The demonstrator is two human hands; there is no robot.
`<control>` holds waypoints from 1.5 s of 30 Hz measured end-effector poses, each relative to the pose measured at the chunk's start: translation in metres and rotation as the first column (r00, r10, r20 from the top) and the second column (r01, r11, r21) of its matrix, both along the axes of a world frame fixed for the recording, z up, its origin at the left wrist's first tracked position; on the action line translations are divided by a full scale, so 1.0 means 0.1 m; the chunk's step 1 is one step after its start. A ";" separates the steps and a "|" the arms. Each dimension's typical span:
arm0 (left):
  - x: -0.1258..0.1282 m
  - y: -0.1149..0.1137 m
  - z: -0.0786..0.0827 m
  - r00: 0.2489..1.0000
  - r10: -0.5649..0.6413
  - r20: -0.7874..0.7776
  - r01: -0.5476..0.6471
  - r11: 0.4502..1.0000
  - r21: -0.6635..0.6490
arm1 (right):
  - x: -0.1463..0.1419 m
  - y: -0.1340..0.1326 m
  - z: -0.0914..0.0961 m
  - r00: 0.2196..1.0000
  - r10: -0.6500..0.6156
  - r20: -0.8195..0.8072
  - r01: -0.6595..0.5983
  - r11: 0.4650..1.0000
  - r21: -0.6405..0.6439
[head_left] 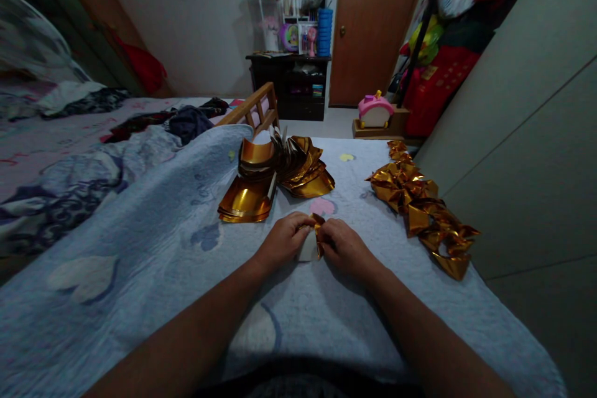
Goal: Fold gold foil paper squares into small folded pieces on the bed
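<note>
My left hand [284,237] and my right hand [342,245] meet on a pale blue quilt [153,261]. Both pinch one small piece of gold foil paper [313,242], whose white back shows between the fingers. A curled stack of flat gold foil sheets [273,177] lies just beyond my hands. To the right runs a row of several folded gold paper pieces [422,205], close to the quilt's right edge.
A bed with rumpled clothes [186,118] and bedding lies to the left. A wooden bed rail [254,109] stands behind the foil stack. A grey wardrobe wall [522,137] borders the right. Beyond are a dark cabinet [291,84], a wooden door [375,18] and a pink toy [375,111].
</note>
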State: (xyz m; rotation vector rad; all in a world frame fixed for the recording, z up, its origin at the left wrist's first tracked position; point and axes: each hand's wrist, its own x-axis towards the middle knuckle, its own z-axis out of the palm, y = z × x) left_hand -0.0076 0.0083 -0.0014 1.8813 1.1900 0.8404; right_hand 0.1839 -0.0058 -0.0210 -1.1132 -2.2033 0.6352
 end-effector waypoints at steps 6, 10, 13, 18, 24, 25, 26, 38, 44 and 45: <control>0.02 0.01 -0.02 0.985 0.066 0.156 -0.038 0.984 -0.174 | 0.05 0.01 0.07 1.000 -0.009 -0.008 0.009 1.000 -0.002; 0.02 0.00 -0.03 0.996 0.032 0.078 -0.025 0.996 -0.080 | 0.06 0.01 0.06 1.000 -0.007 0.005 0.007 1.000 -0.006; 0.02 -0.01 -0.02 0.999 0.006 -0.044 -0.004 0.999 0.036 | 0.05 0.00 0.04 0.999 0.009 0.040 -0.009 1.000 -0.004; -0.01 -0.01 -0.02 0.993 -0.024 -0.120 0.035 0.995 0.094 | 0.03 -0.04 0.11 0.992 0.030 0.125 -0.030 1.000 0.004; -0.04 0.02 0.00 0.999 0.022 0.043 -0.019 0.998 -0.054 | -0.01 -0.10 0.19 0.976 0.005 0.220 -0.008 1.000 0.012; -0.03 0.02 0.00 0.997 0.036 0.069 -0.028 0.993 -0.114 | -0.02 -0.10 0.19 0.974 0.003 0.226 -0.006 1.000 0.013; -0.03 0.01 0.01 0.994 0.052 0.092 -0.034 0.982 -0.187 | -0.02 -0.11 0.19 0.973 0.003 0.231 -0.006 1.000 0.012; -0.01 -0.02 0.01 0.979 0.109 0.174 -0.064 0.967 -0.245 | -0.02 -0.12 0.22 0.967 0.030 0.253 -0.028 1.000 -0.008; -0.08 0.03 0.03 0.994 -0.008 0.108 0.019 0.995 -0.096 | -0.02 -0.12 0.22 0.971 0.030 0.236 -0.027 1.000 -0.016; -0.10 0.04 0.04 0.995 -0.047 0.085 0.053 0.996 -0.074 | -0.02 -0.12 0.22 0.971 0.028 0.236 -0.025 1.000 -0.017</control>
